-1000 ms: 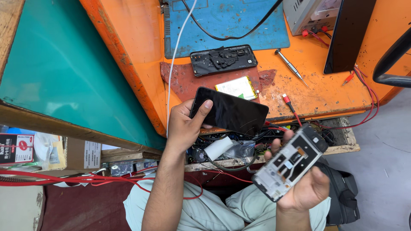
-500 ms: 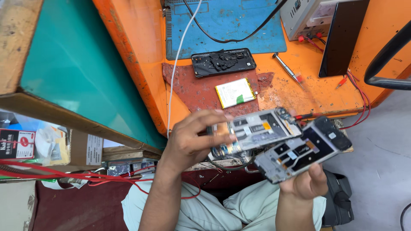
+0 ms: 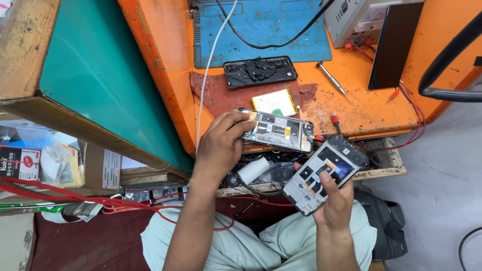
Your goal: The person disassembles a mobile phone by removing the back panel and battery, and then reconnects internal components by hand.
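My left hand (image 3: 221, 145) grips one end of an opened phone (image 3: 278, 130) with its circuit side up, held level at the front edge of the orange workbench (image 3: 165, 65). My right hand (image 3: 334, 200) holds a second opened phone frame (image 3: 324, 173) tilted over my lap, thumb resting on its inner face. The two phones are close but apart.
On the bench lie a black phone back panel (image 3: 260, 71), a flat battery (image 3: 274, 102), a screwdriver (image 3: 331, 80), a blue mat (image 3: 261, 30) and a dark upright screen (image 3: 394, 45). A white cable (image 3: 213, 60) runs down. An open drawer of parts (image 3: 261, 168) sits below. A teal panel (image 3: 95, 75) is left.
My left hand turned its phone from dark screen side to circuit side up and moved it toward the bench edge. My right hand kept its phone frame, shifting slightly.
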